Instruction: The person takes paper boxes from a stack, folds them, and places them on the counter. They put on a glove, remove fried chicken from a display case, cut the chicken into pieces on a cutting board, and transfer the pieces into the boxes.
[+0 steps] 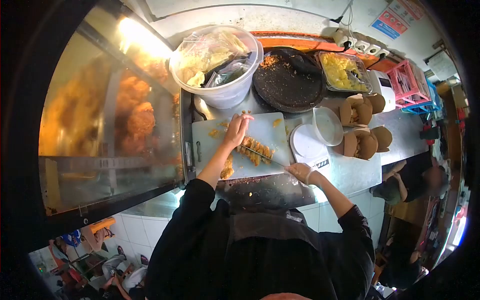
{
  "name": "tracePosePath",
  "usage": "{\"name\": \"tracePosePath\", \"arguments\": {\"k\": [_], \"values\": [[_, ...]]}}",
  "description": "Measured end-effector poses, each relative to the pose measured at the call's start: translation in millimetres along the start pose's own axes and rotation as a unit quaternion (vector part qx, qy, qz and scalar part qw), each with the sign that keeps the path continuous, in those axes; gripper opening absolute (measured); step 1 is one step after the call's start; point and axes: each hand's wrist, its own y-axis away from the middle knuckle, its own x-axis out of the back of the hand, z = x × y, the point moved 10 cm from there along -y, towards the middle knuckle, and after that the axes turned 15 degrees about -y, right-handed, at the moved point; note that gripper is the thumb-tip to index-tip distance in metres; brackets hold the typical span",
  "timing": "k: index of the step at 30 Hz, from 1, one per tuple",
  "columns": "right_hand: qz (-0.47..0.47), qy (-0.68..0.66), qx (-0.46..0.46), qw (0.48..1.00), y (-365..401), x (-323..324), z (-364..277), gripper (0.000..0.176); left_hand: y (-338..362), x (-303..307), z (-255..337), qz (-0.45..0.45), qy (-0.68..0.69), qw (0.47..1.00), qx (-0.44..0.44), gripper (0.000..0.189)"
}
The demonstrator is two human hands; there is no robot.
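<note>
A white cutting board (210, 157) lies on the metal counter, with sliced fried food (256, 151) in its middle and another fried piece (227, 169) near its front edge. A long knife (272, 160) crosses the slices. Its handle is in my right hand (301, 172), whose fingers are wrapped round it at the board's right edge. My left hand (237, 131) is over the left end of the slices with its fingers together; what they press or hold is hidden beneath them.
Behind the board stand a white bucket (222, 95) and a black round pan (287, 100). To the right are a scale (306, 142), a clear bowl (327, 126) and brown boxes (361, 143). A glass display case (112, 165) borders the left. A person (412, 182) is at far right.
</note>
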Motion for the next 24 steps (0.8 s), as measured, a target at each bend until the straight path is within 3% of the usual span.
{"name": "tracePosePath", "arguments": {"k": [1, 4, 7, 11, 15, 16, 17, 19, 22, 24], "values": [[0.013, -0.008, 0.015, 1.0, -1.1, -1.3, 2.7, 0.054, -0.9, -1.7, 0.2, 0.001, -0.005, 1.0, -0.002, 0.028], [-0.012, -0.033, -0.075, 0.997, -4.8, -4.2, 26.6, 0.056, -1.7, -3.0, -1.3, 0.007, -0.004, 1.0, 0.001, 0.032], [-0.016, -0.031, -0.093, 0.995, -9.0, -4.1, 27.6, 0.059, -0.6, 2.2, -6.0, 0.016, 0.012, 1.0, 0.008, 0.038], [0.001, 0.008, -0.041, 0.999, -23.1, -16.0, -1.5, 0.057, 11.8, 15.4, -30.5, 0.037, 0.011, 0.999, 0.028, 0.045], [0.006, 0.132, 0.141, 0.981, -25.4, -19.7, -13.2, 0.056, 11.1, 12.9, -20.9, 0.025, 0.008, 0.999, 0.02, 0.042], [-0.039, -0.063, -0.13, 0.989, -17.8, -13.9, 33.6, 0.054, 10.6, 6.5, -12.7, 0.025, 0.015, 1.0, 0.003, 0.042], [-0.018, -0.077, -0.05, 0.996, -24.9, -8.3, 52.5, 0.056, 7.8, 2.9, -6.0, 0.027, 0.022, 0.999, -0.017, 0.041], [-0.038, -0.137, -0.161, 0.977, -0.1, 4.0, 23.5, 0.059, 1.5, -3.7, -16.4, 0.003, 0.069, 0.998, 0.0, 0.042], [-0.019, -0.192, -0.187, 0.963, 0.5, 9.5, 17.7, 0.068, -5.0, 9.9, -37.3, 0.022, 0.199, 0.979, 0.034, 0.044], [-0.035, -0.253, -0.185, 0.949, -2.1, 6.1, 27.3, 0.068, -9.4, 36.7, -36.4, 0.039, 0.182, 0.982, 0.045, 0.045]]}}
